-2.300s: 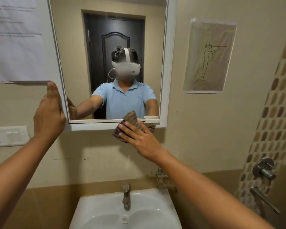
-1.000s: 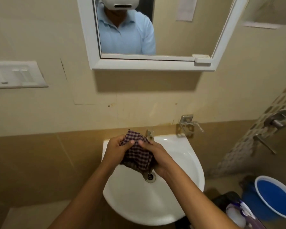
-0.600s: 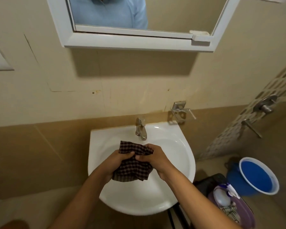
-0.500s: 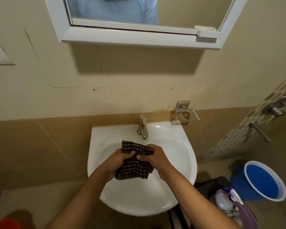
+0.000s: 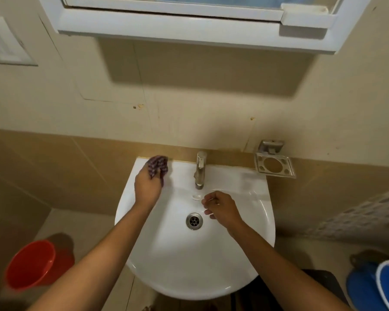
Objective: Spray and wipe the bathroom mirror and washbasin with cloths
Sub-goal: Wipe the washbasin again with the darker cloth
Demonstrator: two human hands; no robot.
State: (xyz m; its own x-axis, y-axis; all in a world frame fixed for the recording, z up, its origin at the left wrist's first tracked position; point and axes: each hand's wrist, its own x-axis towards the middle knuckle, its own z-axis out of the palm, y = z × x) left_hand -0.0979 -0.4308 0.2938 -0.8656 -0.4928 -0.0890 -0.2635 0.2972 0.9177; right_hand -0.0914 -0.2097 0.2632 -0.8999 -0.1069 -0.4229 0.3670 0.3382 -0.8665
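The white washbasin [image 5: 240,261] fills the lower middle, with a steel tap [image 5: 200,169] at its back and a drain [image 5: 194,221] in the bowl. My left hand [image 5: 147,187] grips the dark checked cloth [image 5: 157,166] and presses it on the basin's back left corner. My right hand [image 5: 220,209] hovers over the bowl right of the drain, fingers loosely curled, holding nothing. Only the white lower frame of the mirror [image 5: 189,25] shows at the top.
A metal soap holder [image 5: 274,166] is fixed to the wall right of the tap. A red bucket [image 5: 30,265] stands on the floor at the left, a blue bucket [image 5: 382,286] at the right. A white wall plate [image 5: 5,41] sits at upper left.
Both hands held the cloth over the bowl; now my right hand has let go and my left has carried it to the basin's back left corner. The view tilted further down.
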